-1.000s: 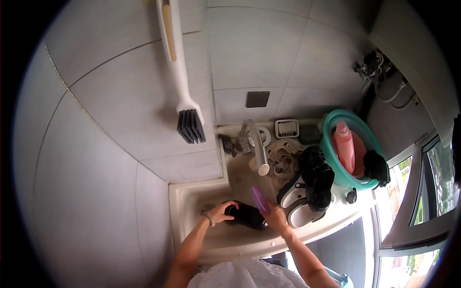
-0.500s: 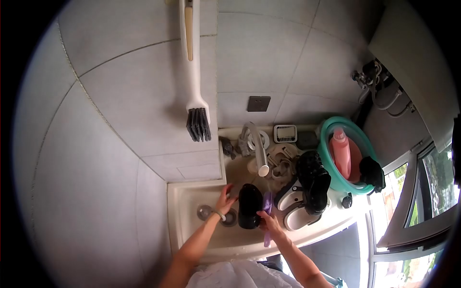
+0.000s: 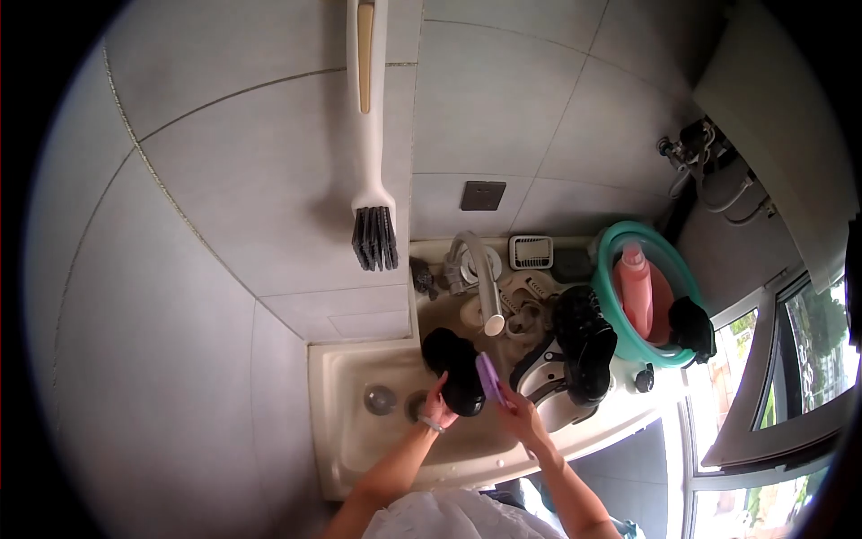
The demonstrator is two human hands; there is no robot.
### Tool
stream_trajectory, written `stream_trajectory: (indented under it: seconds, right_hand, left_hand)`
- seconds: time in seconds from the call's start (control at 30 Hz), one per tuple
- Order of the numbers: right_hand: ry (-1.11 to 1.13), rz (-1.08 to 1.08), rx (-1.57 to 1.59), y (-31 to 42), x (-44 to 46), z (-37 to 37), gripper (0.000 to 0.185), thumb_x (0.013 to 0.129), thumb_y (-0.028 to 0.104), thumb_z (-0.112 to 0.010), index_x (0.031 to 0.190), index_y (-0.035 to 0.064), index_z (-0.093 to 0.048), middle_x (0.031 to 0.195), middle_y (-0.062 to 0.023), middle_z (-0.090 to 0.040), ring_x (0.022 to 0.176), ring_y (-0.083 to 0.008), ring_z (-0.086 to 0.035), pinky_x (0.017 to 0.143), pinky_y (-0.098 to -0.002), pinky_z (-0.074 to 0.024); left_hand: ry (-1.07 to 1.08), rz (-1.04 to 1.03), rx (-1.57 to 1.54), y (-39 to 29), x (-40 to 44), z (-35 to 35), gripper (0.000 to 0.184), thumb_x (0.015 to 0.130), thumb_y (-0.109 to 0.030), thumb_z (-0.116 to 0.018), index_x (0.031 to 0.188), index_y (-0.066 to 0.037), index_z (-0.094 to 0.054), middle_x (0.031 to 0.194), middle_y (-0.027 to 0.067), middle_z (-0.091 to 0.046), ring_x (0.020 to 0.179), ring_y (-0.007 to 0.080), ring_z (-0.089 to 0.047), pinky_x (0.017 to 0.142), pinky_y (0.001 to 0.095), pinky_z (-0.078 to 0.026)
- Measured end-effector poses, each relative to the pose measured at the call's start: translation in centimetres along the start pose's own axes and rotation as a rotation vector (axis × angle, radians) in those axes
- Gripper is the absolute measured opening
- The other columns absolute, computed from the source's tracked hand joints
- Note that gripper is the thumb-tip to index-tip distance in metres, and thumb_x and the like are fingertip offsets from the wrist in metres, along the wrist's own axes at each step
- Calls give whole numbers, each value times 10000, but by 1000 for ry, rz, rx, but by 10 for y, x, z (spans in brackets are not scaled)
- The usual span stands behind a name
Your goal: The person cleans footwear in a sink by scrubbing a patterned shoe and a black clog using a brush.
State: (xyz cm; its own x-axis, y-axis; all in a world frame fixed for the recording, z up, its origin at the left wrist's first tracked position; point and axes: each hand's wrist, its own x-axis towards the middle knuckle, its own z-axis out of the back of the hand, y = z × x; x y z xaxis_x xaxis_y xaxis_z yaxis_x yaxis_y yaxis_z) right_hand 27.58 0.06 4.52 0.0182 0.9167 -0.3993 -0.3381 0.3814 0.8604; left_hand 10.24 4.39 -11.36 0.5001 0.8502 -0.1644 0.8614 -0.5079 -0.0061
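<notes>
Fingers of the left hand [image 3: 437,409] curl against a black shoe [image 3: 464,388] above the sink [image 3: 359,436], and those of the right hand [image 3: 523,420] close on a slimmer purple tool [image 3: 490,377]; if surfaces are wet, the one-sided hold could let the shoe slip. Beside them crowd the teal basin [image 3: 639,230], black footwear [image 3: 585,337] and overhanging faucet [image 3: 488,292], which a high lift could bump.

Single head-worn view. Scene viewed from above the white clothing [image 3: 449,518], faced forward and steeply down. Left hand [image 3: 436,409] and right hand [image 3: 523,420] framed below centre, at arm's reach. Beyond the grip, tap [image 3: 488,292] and tiled wall [image 3: 498,99] are covered; wide field, lines bowed, corners dark.
</notes>
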Motion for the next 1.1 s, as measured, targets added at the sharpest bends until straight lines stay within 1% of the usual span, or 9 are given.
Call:
stream_trajectory:
  seconds: [0.1,0.2,0.27,0.33,0.47,0.53,0.77,0.97,1.1]
  right_hand:
    - [94,381,-315,0,-9,10,438,896,168,-560,1334,163,-548,781,-95,-656,661,-160,-609,635,-310,-483]
    - [190,246,-648,-4,-1,3,419,882,214,-576,1297,158,-571,852,-212,-661,739,-298,-669,692,-376,-504]
    - [214,163,-596,-14,23,-15,404,879,226,-559,1273,141,-581,891,-257,-634,837,-377,-651,716,-439,-500]
    - [76,253,-627,-44,67,-38,403,876,198,-549,1273,136,-581,877,-267,-634,858,-403,-645,723,-463,-496]
    - [-12,255,-700,-71,102,-76,422,869,159,-538,1287,105,-562,862,-296,-622,881,-468,-614,735,-505,-483]
    - [-22,344,-352,-36,60,-79,415,874,166,-547,1279,73,-564,858,-316,-616,865,-499,-600,743,-510,-481]
    - [11,192,-509,-41,66,-59,365,942,203,-494,1270,62,-569,853,-326,-613,878,-475,-606,720,-491,-488]
    - [28,237,-330,-17,24,-57,232,927,230,-510,931,70,-678,807,-260,-642,795,-454,-637,646,-461,-507]
    - [-14,145,-429,-47,72,-58,299,943,268,-478,928,37,-667,813,-268,-643,823,-459,-635,675,-490,-503]
  left_hand:
    - [-38,36,-96,0,2,-3,431,933,-318,-542,1266,-44,-562,1223,106,-629,1125,245,-602,1012,409,-461]
    - [-132,110,58,-4,-7,11,331,876,-238,-606,1131,-29,-629,1089,101,-679,1016,235,-645,954,381,-497]
    - [-268,81,184,-2,-17,2,254,843,-184,-639,1042,-27,-650,988,91,-694,929,226,-662,900,356,-523]
    - [-278,152,411,-1,-28,10,397,853,-241,-627,1175,-13,-581,1085,107,-665,994,237,-648,926,368,-508]
    - [-237,101,165,1,-25,6,388,867,-238,-631,1186,-22,-586,1067,96,-669,978,221,-646,905,361,-515]
    - [-188,41,171,-17,-28,-6,398,921,-285,-578,1218,-21,-562,1098,105,-658,995,228,-640,911,360,-510]
    - [-239,101,189,5,-22,-12,401,933,-297,-556,1222,-20,-561,1103,104,-656,995,219,-643,914,352,-510]
    - [-232,88,304,-23,-36,-16,409,906,-278,-604,1229,-29,-561,1134,70,-652,1048,196,-624,974,330,-473]
    - [-321,63,291,6,-26,-16,383,933,-298,-571,1217,-40,-570,1131,68,-655,1012,199,-641,944,333,-495]
